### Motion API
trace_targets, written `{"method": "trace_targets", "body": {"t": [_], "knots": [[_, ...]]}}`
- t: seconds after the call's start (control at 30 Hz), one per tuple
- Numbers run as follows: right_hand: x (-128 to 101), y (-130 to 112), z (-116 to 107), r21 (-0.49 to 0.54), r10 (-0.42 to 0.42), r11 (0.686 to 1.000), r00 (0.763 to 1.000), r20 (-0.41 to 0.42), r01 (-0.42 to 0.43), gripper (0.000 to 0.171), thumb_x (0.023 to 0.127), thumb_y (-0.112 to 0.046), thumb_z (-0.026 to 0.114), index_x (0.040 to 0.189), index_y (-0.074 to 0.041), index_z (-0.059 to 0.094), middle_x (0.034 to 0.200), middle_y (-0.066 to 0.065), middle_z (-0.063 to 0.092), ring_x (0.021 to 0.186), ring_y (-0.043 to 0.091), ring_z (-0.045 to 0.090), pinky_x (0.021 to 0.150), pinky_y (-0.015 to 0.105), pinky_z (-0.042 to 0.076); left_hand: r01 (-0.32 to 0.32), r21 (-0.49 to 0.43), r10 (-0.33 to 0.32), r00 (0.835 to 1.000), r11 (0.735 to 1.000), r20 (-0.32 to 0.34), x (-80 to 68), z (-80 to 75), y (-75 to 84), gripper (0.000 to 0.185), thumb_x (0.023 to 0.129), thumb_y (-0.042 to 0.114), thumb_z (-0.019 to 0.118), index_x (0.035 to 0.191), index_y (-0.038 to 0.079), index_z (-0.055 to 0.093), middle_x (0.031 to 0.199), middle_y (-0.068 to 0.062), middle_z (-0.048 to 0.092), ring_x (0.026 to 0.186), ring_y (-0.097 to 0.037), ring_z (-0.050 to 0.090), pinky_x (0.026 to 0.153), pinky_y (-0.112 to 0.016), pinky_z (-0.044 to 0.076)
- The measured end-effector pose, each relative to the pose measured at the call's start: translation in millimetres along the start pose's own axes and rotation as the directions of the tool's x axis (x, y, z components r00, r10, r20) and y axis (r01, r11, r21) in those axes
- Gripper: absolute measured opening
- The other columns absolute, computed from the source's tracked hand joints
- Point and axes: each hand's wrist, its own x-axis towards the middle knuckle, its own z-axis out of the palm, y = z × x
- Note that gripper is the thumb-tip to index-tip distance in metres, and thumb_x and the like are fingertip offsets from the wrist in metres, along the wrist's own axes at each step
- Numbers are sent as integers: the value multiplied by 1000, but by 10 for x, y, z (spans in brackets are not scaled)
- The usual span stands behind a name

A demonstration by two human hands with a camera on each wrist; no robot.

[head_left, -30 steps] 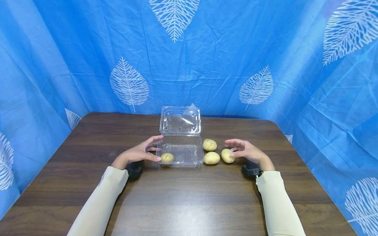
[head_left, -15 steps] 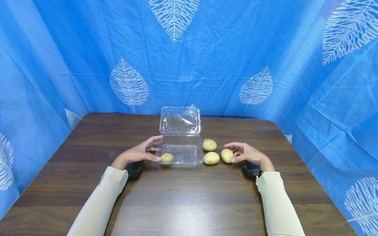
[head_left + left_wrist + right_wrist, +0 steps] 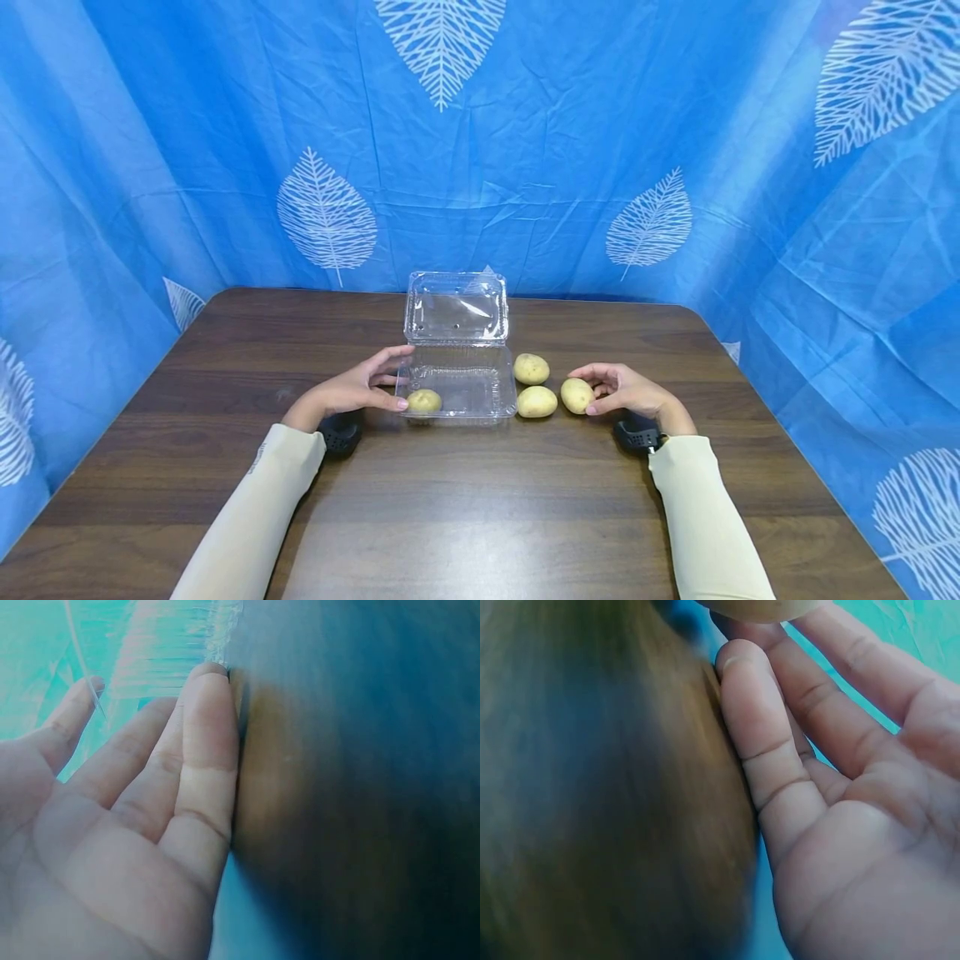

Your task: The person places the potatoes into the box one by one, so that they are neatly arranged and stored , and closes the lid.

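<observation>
While left hand (image 3: 352,390) steadies container (image 3: 459,392) edge with straight fingers, right hand (image 3: 626,390) cups potato (image 3: 577,395).

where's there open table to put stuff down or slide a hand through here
Bare table lies between the two sleeves in front, and along the far left and right edges. Crowded: the clear container held by the left hand, and three potatoes beside it, the right hand around the outermost.

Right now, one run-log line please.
left hand: steadies clear box | right hand: cups potato | one potato boxed
</observation>
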Motion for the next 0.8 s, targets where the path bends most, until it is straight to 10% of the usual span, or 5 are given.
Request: {"method": "trace_targets", "body": {"t": [0.8], "knots": [[42,-14,33,125,-6,992,990,-139,24,57,82,6,72,134,15,48,109,1,68,88,15,66,73,29,58,11,-9,-11,1000,1000,7,-5,-17,-19,95,90,17,75,159,7,11,162,-26,13,142,-48,31,107,-57,40]]}}
